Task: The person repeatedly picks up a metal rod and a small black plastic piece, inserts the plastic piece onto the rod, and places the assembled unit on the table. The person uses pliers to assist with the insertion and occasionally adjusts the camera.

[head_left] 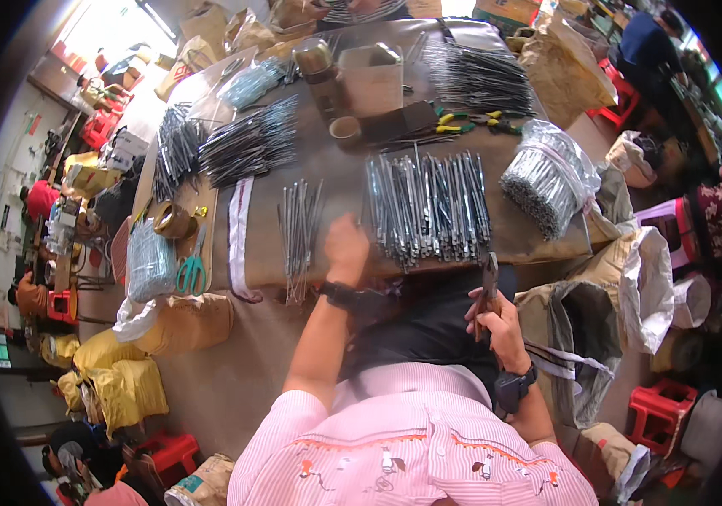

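My right hand [506,331] is closed round the handles of a pair of pliers [490,277], held over my lap with the jaws pointing up. My left hand [347,247] is over the near edge of the table, its fingers smeared and partly turned out of sight. It sits between two groups of thin metal rods: a small bunch [297,221] to its left and a wide row of rods [428,207] to its right. Whether it holds anything I cannot make out.
On the table [264,240] lie scissors [193,268], a tape roll [174,221], a plastic-wrapped rod bundle [549,179], more rod piles [251,139], yellow-handled pliers [452,126], a flask [317,63] and a cup [346,131]. Sacks [184,325] and a red stool [662,411] stand around.
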